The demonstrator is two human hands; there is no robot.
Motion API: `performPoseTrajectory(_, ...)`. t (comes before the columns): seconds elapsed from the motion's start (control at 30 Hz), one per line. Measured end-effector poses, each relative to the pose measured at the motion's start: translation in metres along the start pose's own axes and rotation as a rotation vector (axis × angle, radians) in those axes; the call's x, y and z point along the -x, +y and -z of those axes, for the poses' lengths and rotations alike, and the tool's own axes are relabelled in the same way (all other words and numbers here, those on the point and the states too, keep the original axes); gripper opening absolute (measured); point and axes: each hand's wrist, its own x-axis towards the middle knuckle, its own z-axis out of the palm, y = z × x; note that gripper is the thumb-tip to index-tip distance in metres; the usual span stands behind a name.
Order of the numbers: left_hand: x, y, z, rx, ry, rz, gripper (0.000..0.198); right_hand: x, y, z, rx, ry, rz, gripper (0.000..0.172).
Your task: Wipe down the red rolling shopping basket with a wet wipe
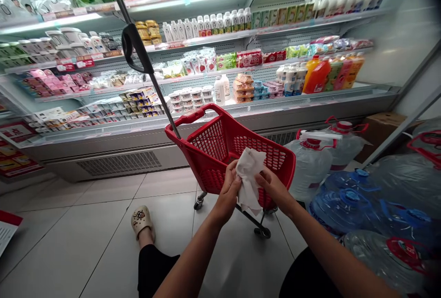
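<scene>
A crumpled white tissue [248, 174] is held between my two hands, above the near side of a red plastic shopping cart [215, 176]. My left hand [230, 184] pinches its left edge, thumb toward the front. On the other side, my right hand [274, 185] grips the tissue with its fingers bent. The lower end of the tissue hangs loose below my hands. I see the cart's basket with perforated walls, small black wheels and a long pole with a black handle [138, 50] rising to the upper left.
Behind the cart stands a refrigerated shelf [103, 151] stocked with drinks, yogurt cups and packs. Large water jugs [347, 206] crowd the floor to my right, near a cardboard box [386, 126]. My foot in a beige clog [142, 220] rests on the tiled floor [103, 229].
</scene>
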Motion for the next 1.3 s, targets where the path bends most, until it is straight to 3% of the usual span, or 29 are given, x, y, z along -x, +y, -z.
performPoseTrajectory(0.17,0.001,0.0,0.003,-0.155,-0.105,-0.074,0.063,0.009,-0.015,-0.005,-0.128,-0.023,-0.113,0.063)
performPoseTrajectory(0.27,0.001,-0.005,0.006,-0.153,-0.195,-0.033,0.068,0.011,-0.013,-0.001,-0.119,0.009,-0.106,0.061)
performPoseTrajectory(0.33,-0.001,-0.009,0.011,-0.239,-0.185,-0.047,0.063,0.009,-0.012,0.009,-0.08,0.065,-0.083,0.062)
performPoseTrajectory(0.43,-0.011,-0.011,0.033,-0.593,-0.033,-0.178,0.057,0.002,-0.016,0.036,0.157,0.353,0.047,0.058)
performPoseTrajectory(0.5,-0.021,-0.008,0.055,-0.95,0.064,-0.29,0.057,-0.002,-0.019,0.057,0.479,0.617,0.23,0.046)
performPoseTrajectory(0.53,-0.027,-0.007,0.067,-1.142,0.075,-0.334,0.056,-0.002,-0.02,0.065,0.653,0.682,0.33,0.038)
performPoseTrajectory(0.57,-0.033,-0.005,0.079,-1.309,0.064,-0.363,0.053,-0.001,-0.018,0.069,0.807,0.681,0.412,0.03)
performPoseTrajectory(0.63,-0.043,-0.005,0.098,-1.544,-0.001,-0.391,0.051,0.007,-0.008,0.066,1.011,0.539,0.478,0.017)
performPoseTrajectory(0.73,-0.05,-0.013,0.112,-1.695,-0.046,-0.407,0.052,0.025,0.02,0.041,1.177,0.343,0.405,0.026)
performPoseTrajectory(0.87,-0.051,-0.027,0.11,-1.742,0.015,-0.435,0.047,0.036,0.05,0.008,1.374,0.271,0.484,0.057)
performPoseTrajectory(1.0,-0.049,-0.029,0.104,-1.746,0.023,-0.443,0.048,0.01,0.057,-0.023,1.48,0.245,0.662,0.057)
performPoseTrajectory(1.17,-0.044,-0.024,0.1,-1.759,0.015,-0.396,0.056,-0.035,0.054,-0.067,1.46,0.18,0.686,0.057)
performPoseTrajectory(1.23,-0.042,-0.021,0.101,-1.766,0.009,-0.395,0.06,-0.034,0.053,-0.069,1.433,0.153,0.704,0.061)
performPoseTrajectory(1.3,-0.039,-0.018,0.104,-1.77,0.012,-0.412,0.064,-0.017,0.052,-0.054,1.418,0.121,0.736,0.065)
